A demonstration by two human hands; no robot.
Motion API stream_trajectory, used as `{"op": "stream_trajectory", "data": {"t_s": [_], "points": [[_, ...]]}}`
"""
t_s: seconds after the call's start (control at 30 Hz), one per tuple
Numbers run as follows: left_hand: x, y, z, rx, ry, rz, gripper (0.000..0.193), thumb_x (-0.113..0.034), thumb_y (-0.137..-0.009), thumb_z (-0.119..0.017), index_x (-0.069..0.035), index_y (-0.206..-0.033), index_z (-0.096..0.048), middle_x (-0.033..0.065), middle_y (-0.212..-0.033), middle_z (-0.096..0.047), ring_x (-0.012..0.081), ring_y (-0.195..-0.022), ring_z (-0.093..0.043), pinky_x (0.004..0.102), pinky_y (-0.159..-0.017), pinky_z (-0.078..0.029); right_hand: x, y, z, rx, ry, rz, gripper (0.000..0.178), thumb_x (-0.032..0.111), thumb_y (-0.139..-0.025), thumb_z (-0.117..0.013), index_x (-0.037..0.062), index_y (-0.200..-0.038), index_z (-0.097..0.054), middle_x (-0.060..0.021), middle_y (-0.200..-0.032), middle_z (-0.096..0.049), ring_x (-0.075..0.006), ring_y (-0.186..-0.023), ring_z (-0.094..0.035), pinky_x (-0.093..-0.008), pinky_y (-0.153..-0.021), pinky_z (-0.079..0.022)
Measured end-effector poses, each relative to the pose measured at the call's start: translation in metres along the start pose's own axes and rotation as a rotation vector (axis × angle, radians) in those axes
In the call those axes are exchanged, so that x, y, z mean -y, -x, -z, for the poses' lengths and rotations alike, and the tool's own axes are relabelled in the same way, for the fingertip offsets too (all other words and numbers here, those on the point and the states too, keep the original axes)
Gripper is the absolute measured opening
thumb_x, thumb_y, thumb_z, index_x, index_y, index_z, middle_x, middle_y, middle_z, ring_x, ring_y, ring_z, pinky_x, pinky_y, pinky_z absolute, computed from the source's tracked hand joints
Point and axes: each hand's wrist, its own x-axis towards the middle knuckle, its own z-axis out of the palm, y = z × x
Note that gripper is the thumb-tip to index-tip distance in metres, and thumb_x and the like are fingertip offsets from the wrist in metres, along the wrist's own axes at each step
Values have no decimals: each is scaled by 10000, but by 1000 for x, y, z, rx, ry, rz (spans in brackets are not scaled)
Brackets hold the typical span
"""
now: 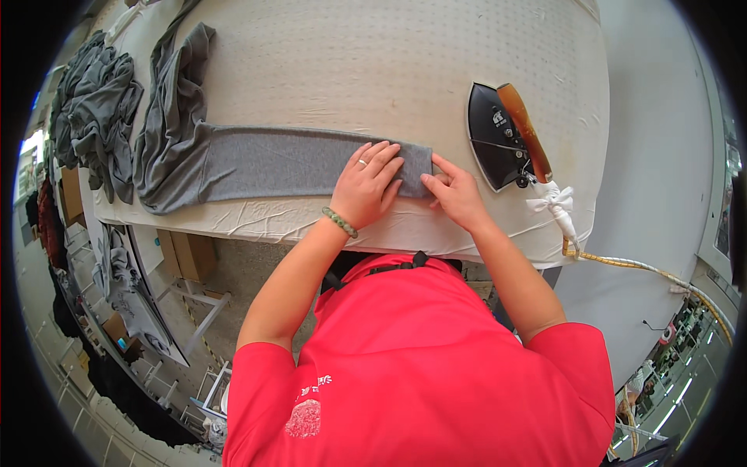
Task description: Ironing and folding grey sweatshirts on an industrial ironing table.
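A grey knit garment (268,162) lies on the padded ironing table, one sleeve or leg stretched flat toward the right and the rest bunched at the left. My left hand (367,185), with a ring and a beaded bracelet, rests with fingers laid out flat on that stretched part near its end. At the end edge, my right hand (457,191) pinches the cloth between thumb and fingers. To the right of my hands an iron (495,136) with a black body and brown handle sits on the table.
A heap of grey garments (97,117) is at the table's left end. The iron's cord and hose (630,265), wrapped in white cloth near the handle, run off the right edge. Below the table's left side are a cardboard box (191,255) and a white metal frame (206,315).
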Motion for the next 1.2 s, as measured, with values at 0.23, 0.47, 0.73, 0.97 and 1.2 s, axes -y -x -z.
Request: {"op": "stream_trajectory", "data": {"t_s": [0.23, 0.47, 0.73, 0.97, 1.2], "points": [[-6, -5, -2, 10, 7, -14, 407, -163, -875, -738, -29, -1253, -668, 127, -1402, -625, 308, -1351, -564, 489, -1188, -403, 8, 8, -5, -20, 73, 8, 591, 111, -995, -710, -16, -1533, -500, 6, -824, -689, -49, -711, -608, -242, -593, -541], [-10, -5, -3, 66, -7, -45, 493, -126, -875, -737, -22, -1346, -638, 139, -1446, -610, 321, -1360, -566, 493, -1178, -422, -6, 5, -8, -173, 390, 294, 572, 101, -946, -742, 8, -1479, -556, -54, -790, -699, -118, -671, -650, -313, -646, -560], [-14, -10, -32, 87, -137, -126, 593, -240, -942, -684, -35, -1483, -555, 120, -1540, -542, 292, -1421, -513, 478, -1219, -371, 2, 18, -12, -304, 722, 271, 455, 78, -910, -736, 34, -1355, -653, -86, -805, -715, -247, -654, -680, -353, -663, -569], [-25, -5, -32, 105, -110, 6, 676, -376, -928, -695, -52, -1501, -539, 70, -1583, -474, 237, -1479, -407, 457, -1267, -264, 78, 35, 55, -600, 1122, 1079, 580, 124, -911, -752, 69, -1458, -567, -94, -996, -724, -294, -916, -697, -418, -816, -564], [-27, -16, -19, 157, -31, 56, 763, -414, -850, -780, -52, -1481, -549, 64, -1524, -508, 237, -1430, -444, 450, -1239, -300, 94, 31, 85, -686, 1307, 435, 482, 200, -914, -744, 26, -1352, -639, -123, -1085, -718, -321, -1035, -680, -440, -847, -550]]}}
